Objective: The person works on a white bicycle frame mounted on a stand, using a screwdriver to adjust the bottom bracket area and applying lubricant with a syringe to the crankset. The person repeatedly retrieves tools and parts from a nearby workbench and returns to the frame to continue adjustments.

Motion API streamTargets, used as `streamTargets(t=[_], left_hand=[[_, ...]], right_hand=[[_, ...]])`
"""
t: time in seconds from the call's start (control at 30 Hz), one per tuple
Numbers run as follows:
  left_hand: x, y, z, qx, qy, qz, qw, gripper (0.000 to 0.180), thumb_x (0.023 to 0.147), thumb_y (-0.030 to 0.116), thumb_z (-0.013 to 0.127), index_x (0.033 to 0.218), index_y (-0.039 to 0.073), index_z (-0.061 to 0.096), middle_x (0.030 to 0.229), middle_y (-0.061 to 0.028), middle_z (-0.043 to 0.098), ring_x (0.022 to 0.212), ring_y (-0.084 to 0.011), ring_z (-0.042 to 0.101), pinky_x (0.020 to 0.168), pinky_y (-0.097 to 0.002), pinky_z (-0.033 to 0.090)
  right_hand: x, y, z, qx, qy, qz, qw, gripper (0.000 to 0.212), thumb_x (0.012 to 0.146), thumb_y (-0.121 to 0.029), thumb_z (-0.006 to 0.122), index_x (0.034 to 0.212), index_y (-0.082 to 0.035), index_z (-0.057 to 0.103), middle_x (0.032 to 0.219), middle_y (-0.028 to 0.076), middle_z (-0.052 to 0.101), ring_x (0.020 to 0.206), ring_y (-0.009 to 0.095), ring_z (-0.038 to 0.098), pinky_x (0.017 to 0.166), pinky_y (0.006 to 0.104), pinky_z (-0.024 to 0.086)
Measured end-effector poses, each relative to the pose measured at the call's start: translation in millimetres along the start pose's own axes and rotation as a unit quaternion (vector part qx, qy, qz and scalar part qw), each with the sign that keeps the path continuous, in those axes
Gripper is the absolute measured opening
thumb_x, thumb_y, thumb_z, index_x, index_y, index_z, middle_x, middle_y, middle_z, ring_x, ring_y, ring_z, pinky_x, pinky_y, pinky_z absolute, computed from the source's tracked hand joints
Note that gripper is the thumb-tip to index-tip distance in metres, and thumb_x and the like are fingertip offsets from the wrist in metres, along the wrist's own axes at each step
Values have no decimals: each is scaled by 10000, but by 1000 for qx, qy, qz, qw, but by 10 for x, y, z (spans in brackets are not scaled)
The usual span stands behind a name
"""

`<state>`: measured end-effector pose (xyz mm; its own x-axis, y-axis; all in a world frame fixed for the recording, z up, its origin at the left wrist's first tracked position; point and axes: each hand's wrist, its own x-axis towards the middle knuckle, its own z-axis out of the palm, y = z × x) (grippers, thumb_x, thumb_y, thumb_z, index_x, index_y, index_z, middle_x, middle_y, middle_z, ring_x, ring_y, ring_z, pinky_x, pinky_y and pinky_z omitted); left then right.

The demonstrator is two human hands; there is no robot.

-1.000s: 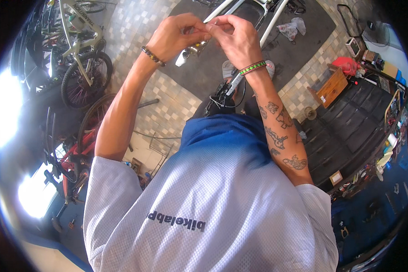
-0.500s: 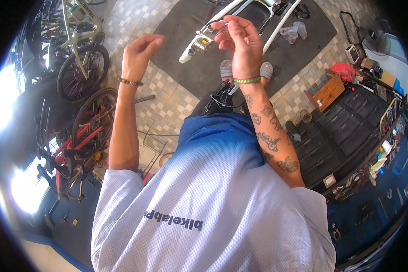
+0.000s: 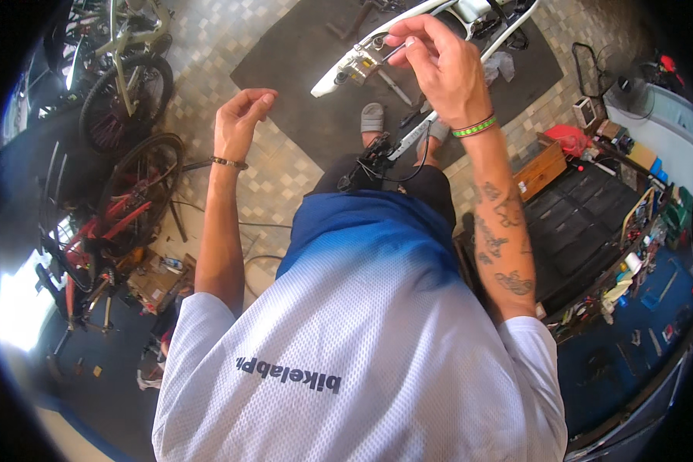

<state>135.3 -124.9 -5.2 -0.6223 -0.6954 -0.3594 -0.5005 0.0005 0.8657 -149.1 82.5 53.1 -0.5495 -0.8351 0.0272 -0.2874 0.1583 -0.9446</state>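
Observation:
My left hand (image 3: 237, 127) is raised at the left, thumb and index finger pressed together in a pinch; I cannot make out anything in it. My right hand (image 3: 448, 77) is higher up, its thumb and fingers closed on a thin dark rod (image 3: 395, 54). This rod points toward a silver and yellow brake caliper (image 3: 359, 65) on a white bicycle frame (image 3: 327, 82). The hand overlaps part of the frame, so whether rod and caliper touch is unclear. Below, a black bike part with cables (image 3: 373, 163) shows in front of my legs.
Dark mat (image 3: 285, 65) lies on the tiled floor, with a plastic bag (image 3: 502, 65) on it. Bicycles (image 3: 127, 92) stand at the left. Black drawers (image 3: 574, 223) and a wooden box (image 3: 541, 167) are at the right, beside a tool-strewn blue bench (image 3: 651, 308).
My right hand has moved right and slightly down, with the thin rod still in its fingers. My left hand has dropped a little, its fingers now pinched closer. The whole view has shifted slightly.

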Motion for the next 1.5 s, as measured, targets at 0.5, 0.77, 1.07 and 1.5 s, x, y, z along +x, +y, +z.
streamTargets(t=[0.5, 0.77, 1.07, 1.5], left_hand=[[-582, -338, 718, -224, 43, -2, 974, 230, 1017, 192, 738, 1153, 14, 792, 985, -16, 766, 874, -68, 637, 797, -256, 528], [-643, 685, 1919, -573, -46, -122, 809, 313, 1043, 211, 729, 1274, -1, 735, 955, 3, 685, 772, -62, 564, 689, -216, 478], [-230, 1188, 2494, -841, 24, -136, 523, 258, 992, 293, 818, 1135, 119, 693, 933, 27, 622, 757, -98, 566, 695, -255, 479], [-44, 1283, 2724, -890, 109, -106, 430, 220, 965, 223, 847, 1021, 108, 668, 838, 23, 591, 719, -92, 543, 651, -274, 445]], right_hand=[[567, -277, -504, -326, -279, -240, 871, 334, 983, -266, 764, 1226, -37, 745, 1068, 148, 786, 1025, 342, 752, 878, 411, 600], [505, -133, -496, -196, -261, -15, 945, 229, 1039, -195, 728, 1214, -51, 758, 997, 72, 800, 889, 140, 764, 738, 272, 594], [677, -333, -525, -333, -361, 20, 871, 336, 1054, -345, 699, 1199, -45, 744, 971, 81, 774, 827, 129, 738, 644, 285, 572], [1002, -613, -426, -463, -480, -273, 694, 237, 972, -171, 776, 1154, -31, 716, 980, 108, 749, 929, 258, 758, 802, 392, 581]])
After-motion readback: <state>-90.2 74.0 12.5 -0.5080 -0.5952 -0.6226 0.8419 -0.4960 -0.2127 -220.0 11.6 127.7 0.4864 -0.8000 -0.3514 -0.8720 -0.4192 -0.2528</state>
